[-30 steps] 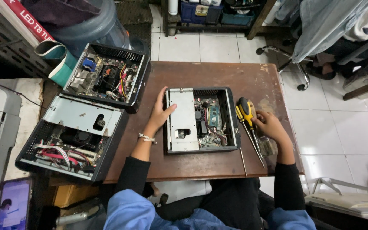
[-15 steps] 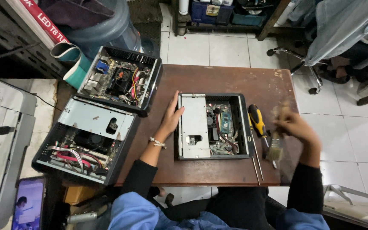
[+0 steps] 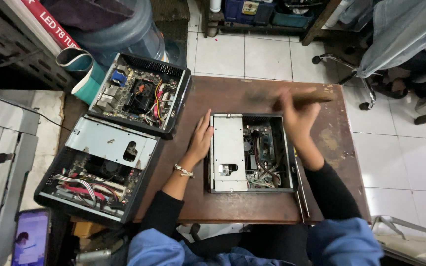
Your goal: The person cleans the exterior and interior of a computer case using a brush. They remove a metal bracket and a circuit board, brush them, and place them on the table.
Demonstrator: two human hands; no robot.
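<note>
- Taking the open computer case (image 3: pixel 250 152) in the middle of the brown table (image 3: pixel 232 101) as our landmark, we count three opened small computer cases in all; the other two lie to its left, at the table's left edge.
- Farthest left of the landmark, the nearer case (image 3: pixel 92 172) shows a grey metal bracket over red and grey cables; just behind it the second case (image 3: pixel 141 93) lies bare, its board and coloured wires exposed.
- Our left hand (image 3: pixel 200 138) lies flat, fingers loose and extended, pressed against the landmark's left wall, holding nothing; we judge it steadies the case against sliding.
- Inside the landmark, a grey drive plate (image 3: pixel 229 150) covers the left half; the circuit board and wires show on the right.
- Our right hand (image 3: pixel 294 116) hovers over the landmark's far right corner, gripping a long brownish thing (image 3: pixel 304 98), blurred by motion; what it is we cannot tell.
- Along the landmark's right wall lie thin metal rods (image 3: pixel 301 197), seemingly two.
</note>
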